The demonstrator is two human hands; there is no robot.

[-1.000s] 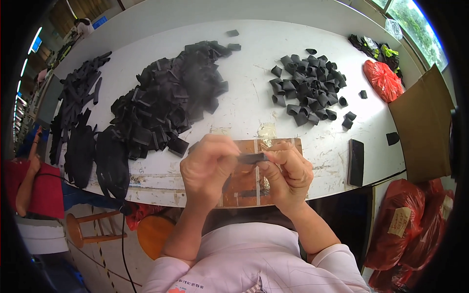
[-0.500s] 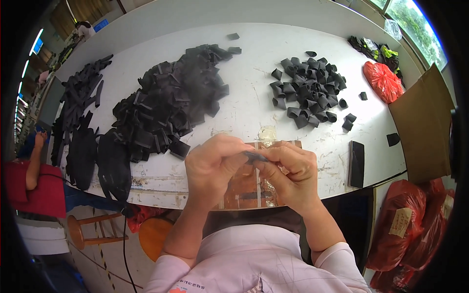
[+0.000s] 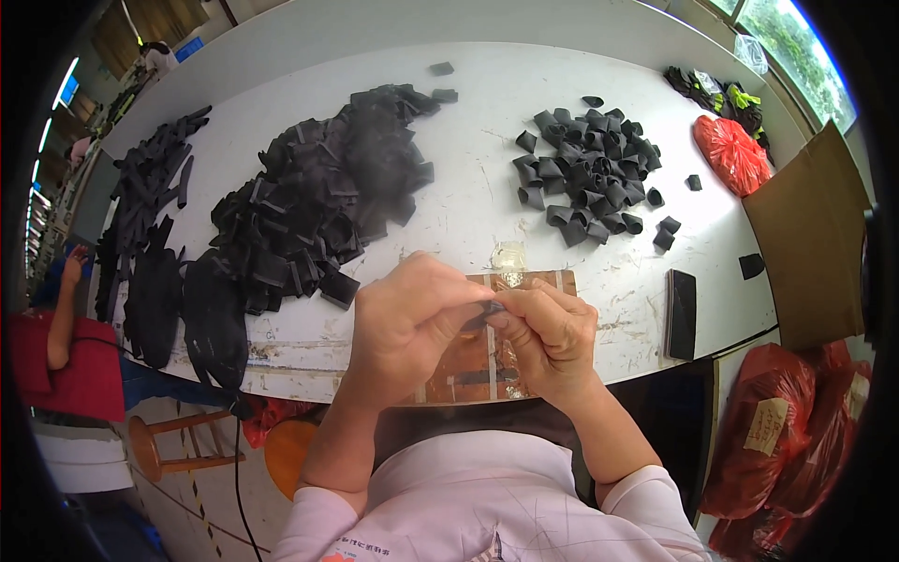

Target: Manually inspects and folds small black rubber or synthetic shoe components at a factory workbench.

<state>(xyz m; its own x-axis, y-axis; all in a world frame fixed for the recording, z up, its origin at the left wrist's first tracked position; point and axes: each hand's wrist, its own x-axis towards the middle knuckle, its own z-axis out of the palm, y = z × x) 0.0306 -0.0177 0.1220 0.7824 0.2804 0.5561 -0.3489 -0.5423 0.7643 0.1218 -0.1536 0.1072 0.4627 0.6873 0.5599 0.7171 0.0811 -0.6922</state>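
Fingertip to fingertip over the table's front edge, my left hand [image 3: 407, 318] and my right hand [image 3: 551, 328] pinch a small black fabric piece [image 3: 483, 315] between them. Most of that piece is hidden by the fingers. Beneath them lies a brown board [image 3: 473, 375] with strips of clear tape. A large heap of flat black fabric pieces [image 3: 309, 197] spreads to the left. Farther off on the right is a smaller heap of folded, cone-like black pieces [image 3: 595, 183].
Long black strips [image 3: 154, 173] and two dark sleeve-like pieces [image 3: 215, 314] lie at the left. Toward the right are a black phone [image 3: 682, 314], a red plastic bag [image 3: 730, 155] and a cardboard sheet [image 3: 810, 234]. Red sacks [image 3: 763, 431] stand below. Another person's arm [image 3: 64, 318] shows far left.
Both hands have drawn slightly closer together, the right shifting left. Less of the black fabric piece shows between the fingertips now.
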